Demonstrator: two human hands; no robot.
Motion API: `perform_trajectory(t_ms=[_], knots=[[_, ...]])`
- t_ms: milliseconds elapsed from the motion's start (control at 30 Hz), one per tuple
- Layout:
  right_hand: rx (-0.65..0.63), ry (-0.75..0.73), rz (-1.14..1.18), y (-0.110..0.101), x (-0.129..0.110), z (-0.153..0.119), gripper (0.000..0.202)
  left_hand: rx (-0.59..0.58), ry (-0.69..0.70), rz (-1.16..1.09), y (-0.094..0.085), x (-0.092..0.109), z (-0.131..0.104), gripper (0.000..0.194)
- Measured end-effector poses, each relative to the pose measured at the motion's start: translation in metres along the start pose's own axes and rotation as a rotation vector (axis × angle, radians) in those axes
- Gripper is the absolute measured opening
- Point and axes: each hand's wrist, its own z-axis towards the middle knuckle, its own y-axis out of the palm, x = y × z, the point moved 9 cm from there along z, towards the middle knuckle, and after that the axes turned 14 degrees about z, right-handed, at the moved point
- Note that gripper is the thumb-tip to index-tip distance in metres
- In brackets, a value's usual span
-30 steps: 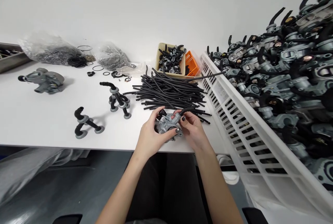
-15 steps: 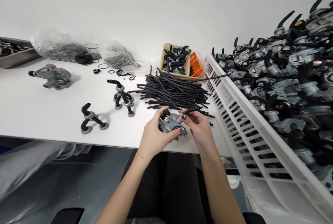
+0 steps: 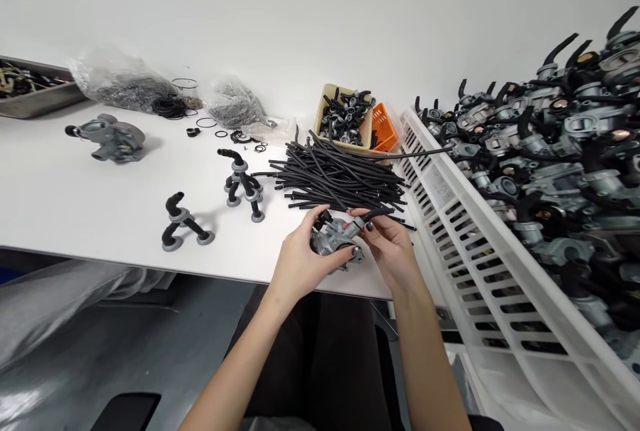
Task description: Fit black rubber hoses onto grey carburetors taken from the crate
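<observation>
My left hand is wrapped round a grey metal carburetor near the table's front edge, thumb across its near side. My right hand pinches the black rubber-topped cap at the carburetor's upper right; its black sleeve points to the right. Just behind both hands lies a pile of black hoses. To their left stand black rubber elbows with grey caps, and a smaller such group is nearer the edge.
A white slatted crate heaped with carburetors borders the right side. Behind the hoses are a cream tray and an orange basket. Another carburetor, plastic bags and a metal tray are at left.
The view has shifted slightly, so the table's things appear displaced. My right fingers have moved a little outward along the cap and sleeve; my left hand keeps its hold.
</observation>
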Motion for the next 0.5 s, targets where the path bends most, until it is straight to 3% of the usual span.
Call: perform_trajectory(t_ms=[500], knots=[[0.020, 0.024, 0.003, 0.0029, 0.0043, -0.0027, 0.020, -0.004, -0.013, -0.007, -0.0003, -0.0004, -0.0003, 0.070]])
